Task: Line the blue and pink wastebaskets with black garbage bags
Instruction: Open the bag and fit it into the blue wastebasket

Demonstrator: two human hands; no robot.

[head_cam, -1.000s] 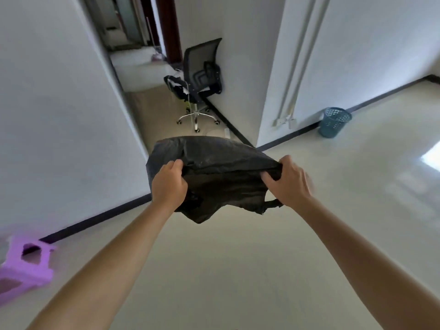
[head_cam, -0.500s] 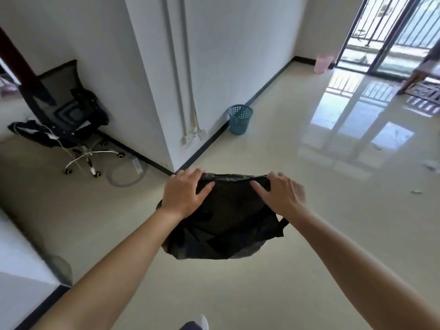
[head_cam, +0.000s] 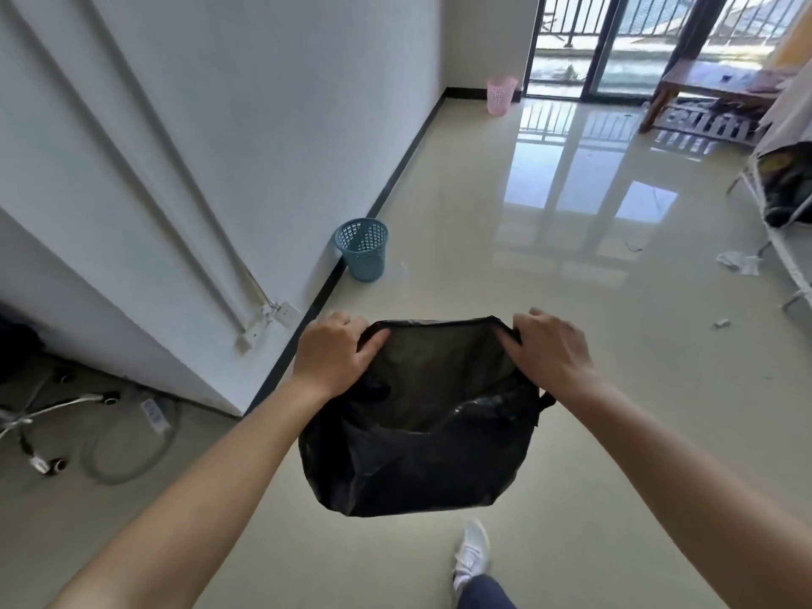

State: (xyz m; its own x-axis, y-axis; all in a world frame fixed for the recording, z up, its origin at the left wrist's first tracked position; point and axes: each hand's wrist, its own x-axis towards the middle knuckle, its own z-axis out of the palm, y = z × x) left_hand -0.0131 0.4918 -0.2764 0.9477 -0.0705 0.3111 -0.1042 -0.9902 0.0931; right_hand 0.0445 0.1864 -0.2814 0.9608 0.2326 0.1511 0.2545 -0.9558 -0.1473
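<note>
A black garbage bag point(head_cam: 422, 437) hangs in front of me with its mouth pulled open. My left hand point(head_cam: 336, 356) grips the left side of its rim and my right hand point(head_cam: 547, 347) grips the right side. The blue wastebasket point(head_cam: 362, 248) stands upright on the floor against the white wall, ahead and a little left of the bag, with nothing visible inside it. The pink wastebasket point(head_cam: 501, 95) stands far off at the wall's end beside the balcony door.
A white wall point(head_cam: 246, 125) with a black skirting runs along the left. An office chair base point(head_cam: 48, 410) and a hose coil point(head_cam: 132, 450) lie at the lower left. A wooden bench point(head_cam: 703, 87), a white rack point(head_cam: 786, 239) and paper scraps point(head_cam: 738, 261) occupy the right. My white shoe point(head_cam: 472, 553) is below the bag.
The view has swung right from the corridor to the room and moved closer to the blue wastebasket. Both hands kept hold of the bag and spread its mouth wider.
</note>
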